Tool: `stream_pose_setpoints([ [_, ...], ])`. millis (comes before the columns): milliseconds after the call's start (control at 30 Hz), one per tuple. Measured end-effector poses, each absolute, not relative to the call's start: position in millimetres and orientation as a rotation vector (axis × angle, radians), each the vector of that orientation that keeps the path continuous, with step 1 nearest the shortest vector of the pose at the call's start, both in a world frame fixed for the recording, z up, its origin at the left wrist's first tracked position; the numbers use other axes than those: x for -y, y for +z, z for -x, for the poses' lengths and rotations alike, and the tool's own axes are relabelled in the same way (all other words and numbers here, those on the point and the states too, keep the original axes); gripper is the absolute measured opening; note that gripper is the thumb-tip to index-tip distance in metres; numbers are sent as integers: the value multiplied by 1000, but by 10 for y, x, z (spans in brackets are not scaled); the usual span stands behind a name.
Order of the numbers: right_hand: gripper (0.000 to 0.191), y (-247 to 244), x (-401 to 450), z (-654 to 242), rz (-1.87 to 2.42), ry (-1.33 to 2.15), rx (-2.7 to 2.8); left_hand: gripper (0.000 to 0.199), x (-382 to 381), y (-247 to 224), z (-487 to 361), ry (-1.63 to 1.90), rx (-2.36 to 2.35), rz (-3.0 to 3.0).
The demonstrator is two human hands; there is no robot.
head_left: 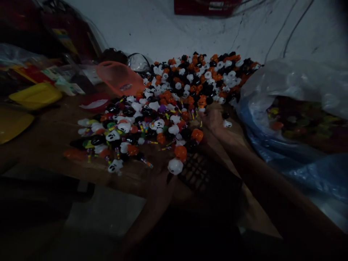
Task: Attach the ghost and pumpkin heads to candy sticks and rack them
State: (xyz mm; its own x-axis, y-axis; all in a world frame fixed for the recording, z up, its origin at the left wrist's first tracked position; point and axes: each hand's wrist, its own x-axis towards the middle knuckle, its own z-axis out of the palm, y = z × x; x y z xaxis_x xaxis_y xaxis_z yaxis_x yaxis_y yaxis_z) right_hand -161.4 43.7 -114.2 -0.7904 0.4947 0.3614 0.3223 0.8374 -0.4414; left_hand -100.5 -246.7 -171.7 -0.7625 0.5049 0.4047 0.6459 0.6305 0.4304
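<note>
Dim light and blur hide much detail. At the front edge of the wooden table, my left hand (161, 183) has its fingers curled in shadow at the lower end of a short row of plastic figures. A white figure (175, 166) and an orange one (181, 153) show in this row, larger than the others. My right hand (213, 117) reaches to the right side of a heap of small Halloween figures (159, 123), its fingers bent around something hidden there. Ghosts, pumpkins and black shapes make up the heap, some with tubes of coloured beads.
A bigger pile of figures (198, 74) rests against the wall behind. At right stands a clear and blue plastic bag (255, 105) with coloured pieces inside. An orange scoop-like basket (116, 78) and a yellow dish (36, 96) are at left. A dark crate (212, 177) lies before me.
</note>
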Motion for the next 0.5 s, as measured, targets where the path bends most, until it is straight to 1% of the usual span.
stream_pose_setpoints([
  [100,20,-1039,-455,1192,667,508,2521,22,2437,-1695,1038,-841,2604,915],
  [133,17,-1038,-423,995,638,541,2540,22,2429,-1687,1043,-838,2606,909],
  [167,15,-1050,-365,785,547,646,2549,22,2421,-1681,1045,-833,2609,904],
  [267,24,-1123,-29,207,464,813,2589,25,2411,-1674,1030,-797,2645,900],
  [300,26,-1147,125,74,413,921,2573,26,2413,-1674,1022,-784,2666,902],
  [400,21,-1216,594,-78,349,1173,2510,25,2433,-1679,999,-775,2688,922],
  [500,23,-1307,909,27,247,1457,2443,23,2454,-1680,988,-788,2671,955],
])
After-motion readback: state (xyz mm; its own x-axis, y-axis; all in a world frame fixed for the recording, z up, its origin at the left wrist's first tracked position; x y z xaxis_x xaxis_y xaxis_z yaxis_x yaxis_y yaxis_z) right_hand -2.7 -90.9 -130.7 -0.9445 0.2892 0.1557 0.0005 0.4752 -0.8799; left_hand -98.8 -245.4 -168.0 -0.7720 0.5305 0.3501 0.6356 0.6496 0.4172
